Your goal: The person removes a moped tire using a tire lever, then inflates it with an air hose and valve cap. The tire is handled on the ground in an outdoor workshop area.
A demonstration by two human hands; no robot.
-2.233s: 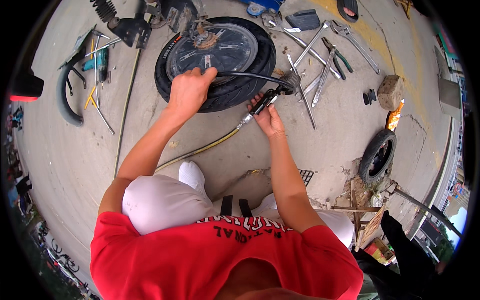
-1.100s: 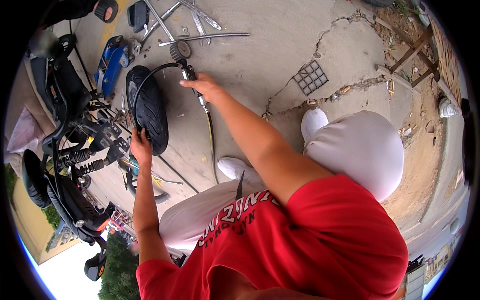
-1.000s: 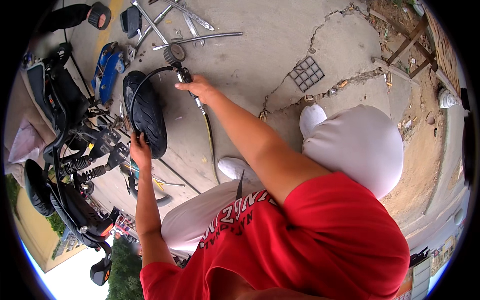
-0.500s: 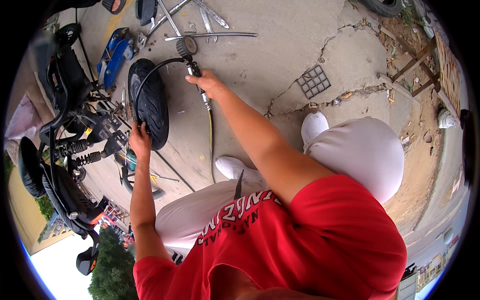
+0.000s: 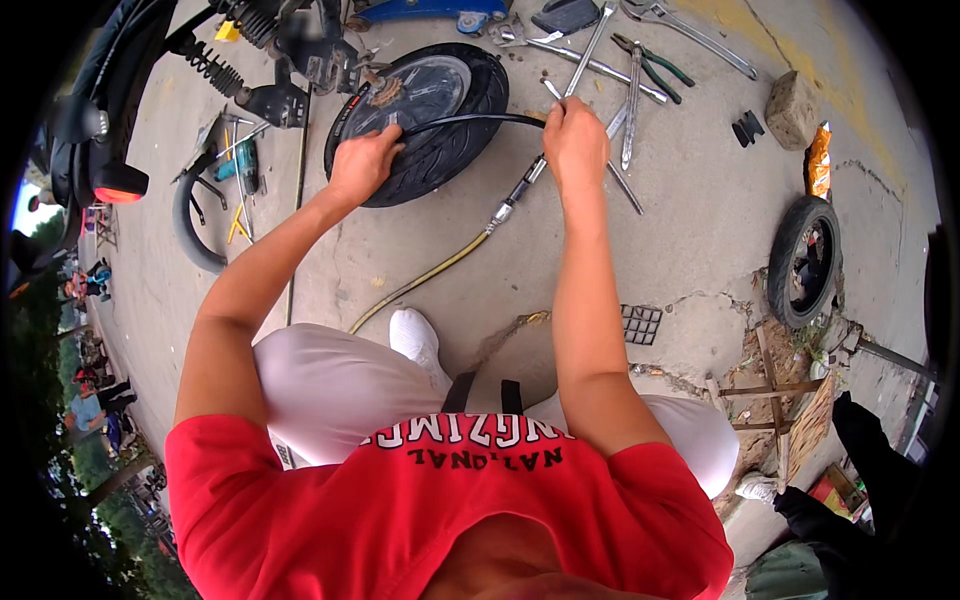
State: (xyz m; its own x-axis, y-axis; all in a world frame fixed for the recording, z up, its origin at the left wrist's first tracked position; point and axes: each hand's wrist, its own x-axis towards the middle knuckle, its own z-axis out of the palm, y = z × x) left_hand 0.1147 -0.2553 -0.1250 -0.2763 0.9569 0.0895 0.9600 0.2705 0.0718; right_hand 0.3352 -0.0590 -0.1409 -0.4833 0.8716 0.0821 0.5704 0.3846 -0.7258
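Note:
A wheel with a black tyre (image 5: 450, 150) stands tilted on the ground in front of me, its grey hub side showing. My left hand (image 5: 363, 165) is at the wheel's near side, fingers closed round the end of a thin black hose (image 5: 470, 118); the valve there is hidden. That hose arcs across to my right hand (image 5: 577, 145), which grips a tyre inflator (image 5: 528, 182). The inflator's gauge is hidden by the hand. From its metal coupling, a yellowish air hose (image 5: 430, 271) trails toward my knee.
Beyond the wheel lie a long wrench (image 5: 690, 35), pliers (image 5: 655, 68), a cross-shaped wrench (image 5: 590, 50) and a blue panel (image 5: 430, 12). A motorcycle (image 5: 85, 130) stands left, near a teal power drill (image 5: 248, 165). To the right are a stone block (image 5: 793, 110), another tyre (image 5: 778, 265) and a grate (image 5: 640, 324).
My view has swung left, toward the wheel. The wheel now shows its hub side, and the inflator's gauge has gone out of sight behind my right hand. Both hands keep their grip.

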